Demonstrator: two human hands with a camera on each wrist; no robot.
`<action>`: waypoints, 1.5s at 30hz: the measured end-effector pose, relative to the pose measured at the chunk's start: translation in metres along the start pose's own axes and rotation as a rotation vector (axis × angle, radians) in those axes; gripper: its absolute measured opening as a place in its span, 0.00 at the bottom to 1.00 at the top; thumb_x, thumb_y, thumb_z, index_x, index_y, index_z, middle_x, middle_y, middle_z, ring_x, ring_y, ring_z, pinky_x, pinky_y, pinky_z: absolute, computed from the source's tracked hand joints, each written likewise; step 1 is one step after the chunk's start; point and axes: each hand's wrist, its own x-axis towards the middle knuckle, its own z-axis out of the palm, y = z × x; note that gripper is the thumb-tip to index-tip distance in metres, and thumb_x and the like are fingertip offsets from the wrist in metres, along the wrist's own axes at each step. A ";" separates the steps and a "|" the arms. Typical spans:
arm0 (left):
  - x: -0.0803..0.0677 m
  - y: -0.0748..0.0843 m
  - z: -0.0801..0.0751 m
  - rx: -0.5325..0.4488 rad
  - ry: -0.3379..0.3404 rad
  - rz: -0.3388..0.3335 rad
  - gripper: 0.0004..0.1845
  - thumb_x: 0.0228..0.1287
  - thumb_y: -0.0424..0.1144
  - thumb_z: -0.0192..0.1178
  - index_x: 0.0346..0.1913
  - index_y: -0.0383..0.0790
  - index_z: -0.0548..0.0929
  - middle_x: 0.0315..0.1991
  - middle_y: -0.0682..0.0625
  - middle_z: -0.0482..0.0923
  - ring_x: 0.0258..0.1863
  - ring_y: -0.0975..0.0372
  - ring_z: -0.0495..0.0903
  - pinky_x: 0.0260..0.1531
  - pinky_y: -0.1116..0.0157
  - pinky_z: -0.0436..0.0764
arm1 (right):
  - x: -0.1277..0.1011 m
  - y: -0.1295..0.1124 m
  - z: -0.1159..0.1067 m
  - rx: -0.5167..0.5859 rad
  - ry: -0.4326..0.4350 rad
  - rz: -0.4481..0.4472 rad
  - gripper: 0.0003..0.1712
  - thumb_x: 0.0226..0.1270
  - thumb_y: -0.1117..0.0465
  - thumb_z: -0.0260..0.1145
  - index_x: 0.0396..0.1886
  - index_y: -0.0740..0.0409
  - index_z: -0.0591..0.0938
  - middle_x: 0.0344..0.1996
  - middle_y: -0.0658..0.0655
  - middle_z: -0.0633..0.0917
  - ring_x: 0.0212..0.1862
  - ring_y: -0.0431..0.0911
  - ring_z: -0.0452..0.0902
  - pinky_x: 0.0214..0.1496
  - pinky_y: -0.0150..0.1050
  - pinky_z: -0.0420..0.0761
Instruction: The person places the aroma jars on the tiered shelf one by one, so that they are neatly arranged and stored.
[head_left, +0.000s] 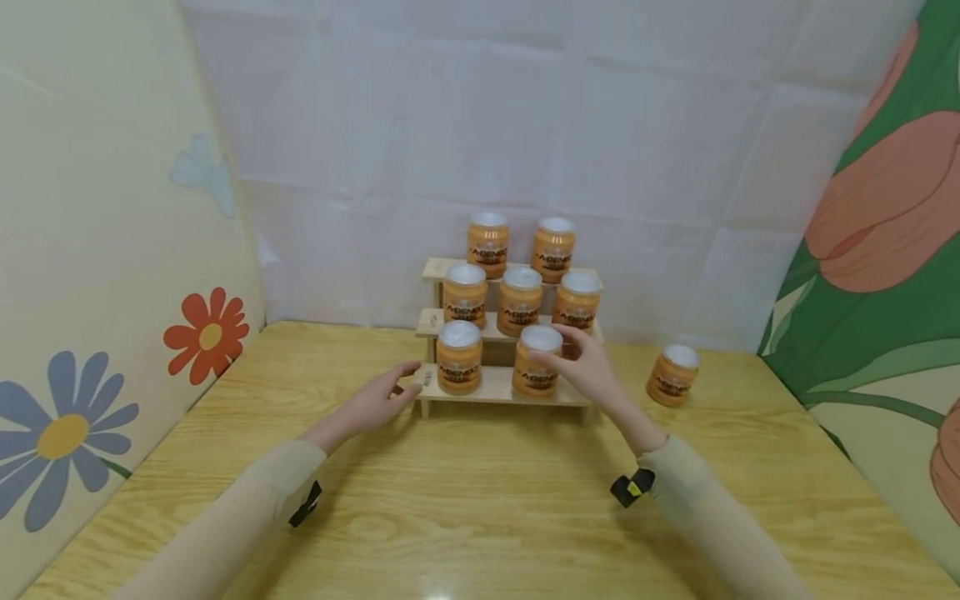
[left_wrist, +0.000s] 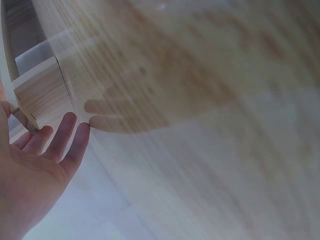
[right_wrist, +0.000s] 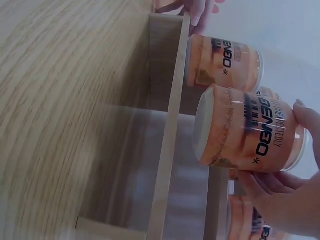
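Observation:
My right hand (head_left: 585,367) grips an orange jar (right_wrist: 250,130) with a white lid, thumb on one side and fingers on the other. This jar is upright at the right of the bottom step of a three-tier wooden display stand (head_left: 491,383). At the stand's left end, my left hand (head_left: 382,398) holds the bottom step's end between thumb and fingers; its outer fingers (left_wrist: 75,147) stretch out beside the wood. Another orange jar (head_left: 459,360) sits at the left of that step, close to the left hand.
Three matching jars line the middle step, among them the centre jar (head_left: 520,304). Two more, including the top left jar (head_left: 487,246), occupy the top step. A single jar (head_left: 672,377) stands on the wooden table (head_left: 450,500), right of the stand. Printed side panels and a white cloth (head_left: 487,117) surround it.

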 end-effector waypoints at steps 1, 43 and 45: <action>0.000 0.000 0.000 0.001 -0.001 0.002 0.31 0.74 0.50 0.44 0.71 0.32 0.56 0.68 0.33 0.60 0.52 0.47 0.76 0.50 0.51 0.77 | 0.001 -0.001 0.003 0.000 0.001 -0.004 0.36 0.57 0.54 0.71 0.64 0.61 0.70 0.52 0.62 0.79 0.47 0.51 0.77 0.44 0.38 0.79; 0.000 0.002 -0.001 0.003 -0.010 0.009 0.32 0.74 0.51 0.43 0.71 0.33 0.56 0.68 0.33 0.59 0.54 0.46 0.75 0.50 0.50 0.77 | 0.013 0.011 0.028 0.008 -0.057 0.001 0.38 0.58 0.49 0.70 0.64 0.55 0.66 0.55 0.59 0.75 0.57 0.51 0.72 0.61 0.46 0.74; -0.001 0.002 -0.001 0.008 -0.011 0.014 0.32 0.74 0.51 0.43 0.71 0.33 0.56 0.68 0.33 0.59 0.54 0.46 0.75 0.50 0.50 0.77 | 0.013 0.012 0.029 0.021 -0.057 -0.006 0.37 0.58 0.49 0.70 0.63 0.55 0.67 0.55 0.59 0.76 0.57 0.50 0.73 0.59 0.45 0.75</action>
